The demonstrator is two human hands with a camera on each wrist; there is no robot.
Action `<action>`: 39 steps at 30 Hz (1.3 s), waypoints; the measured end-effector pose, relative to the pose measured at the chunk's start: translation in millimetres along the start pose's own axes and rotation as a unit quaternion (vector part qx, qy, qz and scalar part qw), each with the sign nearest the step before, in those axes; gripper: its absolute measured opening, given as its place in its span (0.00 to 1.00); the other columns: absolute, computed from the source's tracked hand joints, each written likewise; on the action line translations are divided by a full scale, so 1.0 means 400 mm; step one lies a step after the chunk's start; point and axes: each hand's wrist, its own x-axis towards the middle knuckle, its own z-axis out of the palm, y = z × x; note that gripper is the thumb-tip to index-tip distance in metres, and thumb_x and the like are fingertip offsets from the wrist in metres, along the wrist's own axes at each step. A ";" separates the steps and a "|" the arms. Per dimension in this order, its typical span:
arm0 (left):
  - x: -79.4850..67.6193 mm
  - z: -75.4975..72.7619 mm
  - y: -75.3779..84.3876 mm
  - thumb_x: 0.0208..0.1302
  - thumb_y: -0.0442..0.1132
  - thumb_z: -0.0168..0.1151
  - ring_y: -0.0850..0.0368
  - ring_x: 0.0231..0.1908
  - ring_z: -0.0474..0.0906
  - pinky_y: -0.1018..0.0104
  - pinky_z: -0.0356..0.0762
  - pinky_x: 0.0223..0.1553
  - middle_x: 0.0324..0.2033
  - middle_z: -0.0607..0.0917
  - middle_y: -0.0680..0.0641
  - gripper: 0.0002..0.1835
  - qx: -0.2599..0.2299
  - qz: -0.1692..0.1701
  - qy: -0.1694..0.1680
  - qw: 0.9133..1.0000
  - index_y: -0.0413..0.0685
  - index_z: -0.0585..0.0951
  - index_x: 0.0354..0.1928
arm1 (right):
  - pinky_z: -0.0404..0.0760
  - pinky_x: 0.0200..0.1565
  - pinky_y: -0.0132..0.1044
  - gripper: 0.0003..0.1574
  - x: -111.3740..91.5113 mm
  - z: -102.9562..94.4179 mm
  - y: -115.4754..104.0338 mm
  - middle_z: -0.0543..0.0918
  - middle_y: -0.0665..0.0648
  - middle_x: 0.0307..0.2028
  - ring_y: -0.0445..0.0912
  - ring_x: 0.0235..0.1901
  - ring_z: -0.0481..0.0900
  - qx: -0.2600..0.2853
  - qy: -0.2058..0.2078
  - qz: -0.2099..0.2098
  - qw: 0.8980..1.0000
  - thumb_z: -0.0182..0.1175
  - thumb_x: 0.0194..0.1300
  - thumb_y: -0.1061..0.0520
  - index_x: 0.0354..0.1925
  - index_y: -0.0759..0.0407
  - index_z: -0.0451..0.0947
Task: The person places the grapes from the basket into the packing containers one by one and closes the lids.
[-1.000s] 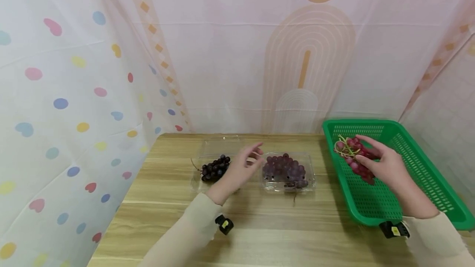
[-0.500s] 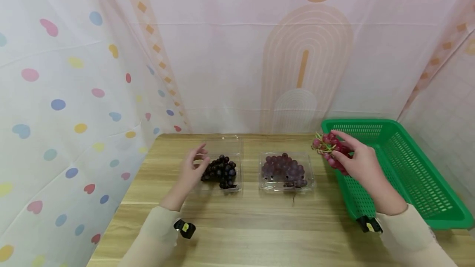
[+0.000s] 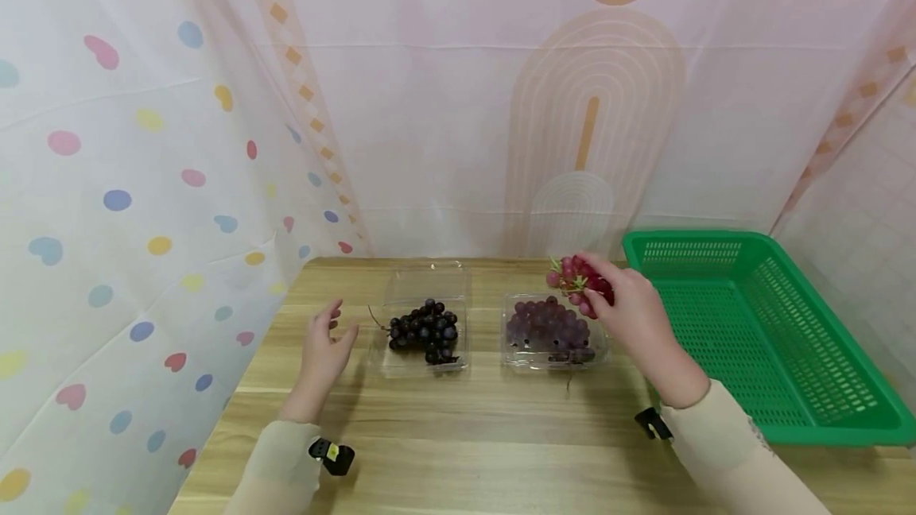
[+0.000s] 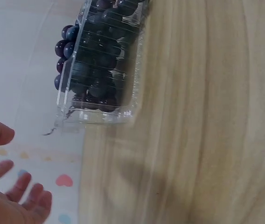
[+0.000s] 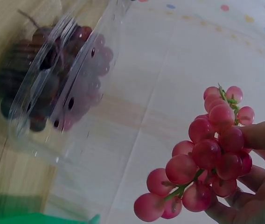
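Observation:
My right hand [image 3: 630, 308] holds a bunch of red grapes [image 5: 207, 154] by its green stem end, raised near the back right of the closed clear box. That clear plastic box [image 3: 511, 356] contains a bunch of purple grapes [image 3: 547, 324], its thin stem poking out at the front. To the left, a second clear box [image 3: 429, 276] has its lid raised behind it and a bunch of black grapes [image 3: 424, 331] inside. My left hand [image 3: 325, 348] hovers just left of this box, fingers loosely bent, holding nothing; in the left wrist view it is apart from the box.
A green perforated basket [image 3: 844, 324] stands at the right of the wooden table [image 3: 458, 435]. Behind the table hangs a pale patterned curtain [image 3: 429, 102], with a dotted one [image 3: 143, 276] on the left.
My right hand has carried the red grapes leftward from over the green basket to above the closed box. My left hand has moved left, from between the boxes to beyond the open one.

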 end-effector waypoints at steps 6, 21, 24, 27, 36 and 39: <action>-0.011 -0.005 -0.027 0.68 0.39 0.52 0.32 0.61 0.60 0.43 0.64 0.62 0.62 0.60 0.28 0.34 -0.002 -0.050 -0.030 0.998 0.33 0.52 0.71 | 0.79 0.42 0.54 0.32 0.013 0.037 -0.047 0.84 0.63 0.42 0.58 0.42 0.79 -0.024 0.026 -0.054 0.998 0.65 0.58 0.64 0.60 0.51 0.73; -0.022 0.026 -0.045 0.71 0.33 0.46 0.49 0.41 0.80 0.67 0.80 0.37 0.53 0.72 0.26 0.25 -0.074 -0.086 -0.049 0.992 0.26 0.61 0.65 | 0.81 0.32 0.43 0.33 0.039 0.130 -0.120 0.86 0.51 0.44 0.52 0.38 0.80 -0.046 0.046 -0.125 0.990 0.66 0.57 0.63 0.59 0.44 0.75; -0.021 0.030 -0.041 0.71 0.32 0.47 0.58 0.36 0.80 0.71 0.79 0.35 0.51 0.74 0.26 0.23 -0.098 -0.094 -0.043 0.990 0.27 0.64 0.64 | 0.79 0.29 0.40 0.33 0.043 0.147 -0.138 0.86 0.49 0.44 0.49 0.35 0.79 -0.054 0.044 -0.131 0.989 0.67 0.57 0.62 0.59 0.42 0.75; -0.018 0.034 -0.038 0.70 0.32 0.48 0.66 0.32 0.77 0.75 0.79 0.33 0.49 0.75 0.28 0.22 -0.122 -0.106 -0.042 0.986 0.28 0.65 0.64 | 0.79 0.33 0.40 0.32 0.049 0.167 -0.155 0.86 0.50 0.43 0.49 0.33 0.79 -0.038 0.044 -0.150 0.987 0.66 0.57 0.64 0.59 0.45 0.75; -0.014 0.042 -0.043 0.69 0.32 0.51 0.70 0.30 0.74 0.74 0.79 0.34 0.43 0.79 0.39 0.21 -0.141 -0.114 -0.053 0.982 0.29 0.68 0.62 | 0.80 0.35 0.38 0.32 0.049 0.238 -0.206 0.87 0.50 0.39 0.46 0.34 0.80 -0.028 0.036 -0.176 0.983 0.67 0.56 0.63 0.58 0.44 0.75; -0.015 0.045 -0.040 0.70 0.32 0.51 0.67 0.31 0.75 0.73 0.80 0.34 0.40 0.81 0.40 0.21 -0.149 -0.117 -0.064 0.980 0.29 0.69 0.61 | 0.80 0.33 0.38 0.31 0.048 0.258 -0.228 0.87 0.50 0.38 0.46 0.33 0.80 -0.027 0.026 -0.180 0.983 0.67 0.57 0.63 0.58 0.43 0.75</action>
